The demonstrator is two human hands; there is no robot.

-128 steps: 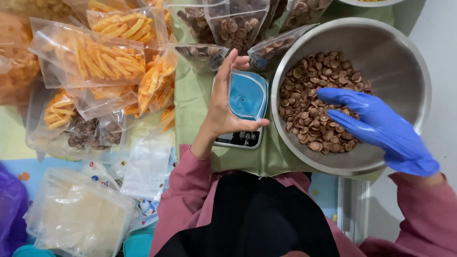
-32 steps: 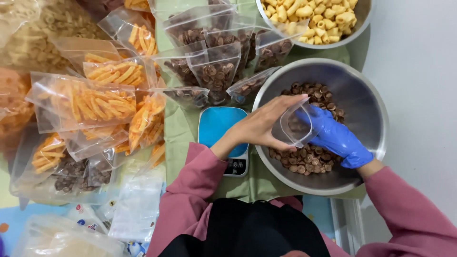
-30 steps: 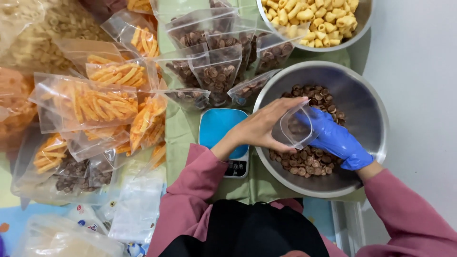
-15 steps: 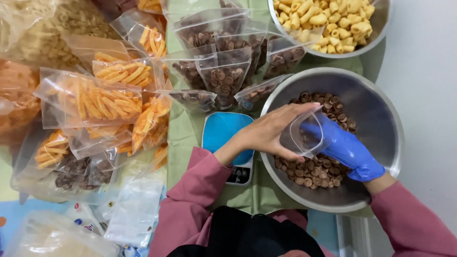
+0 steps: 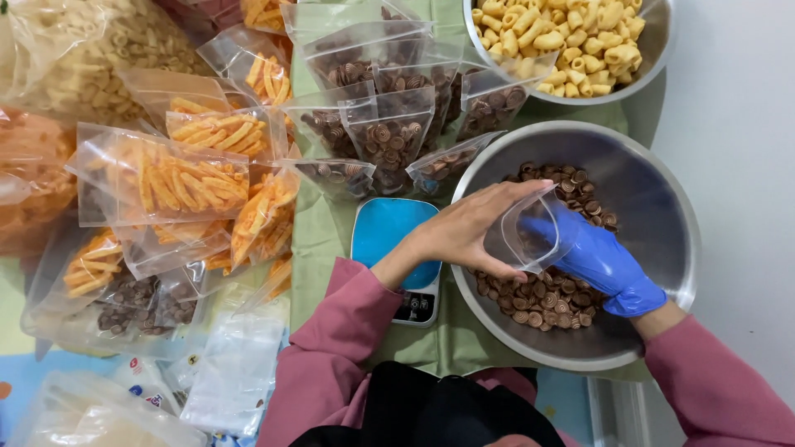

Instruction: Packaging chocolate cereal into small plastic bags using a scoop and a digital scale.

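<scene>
Left hand: our bare left hand (image 5: pixel 468 236) grips the clear pouch (image 5: pixel 530 236), mouth held open toward three o'clock.
Right hand: our gloved right hand (image 5: pixel 600 261) sits at three o'clock of the pouch, fingers at its mouth; we cannot tell what it grasps.
Pouch axis: runs nine to three, over the steel bowl (image 5: pixel 662 199).
Bowl contents: brown ring cookies (image 5: pixel 538 298).
Upper bowl (image 5: pixel 654 62): yellow puffed snacks, at twelve o'clock.
Scale (image 5: pixel 393 248): blue, at nine o'clock, on the tabletop.
Filled bags (image 5: pixel 389 132): cookies, at eleven o'clock.
</scene>
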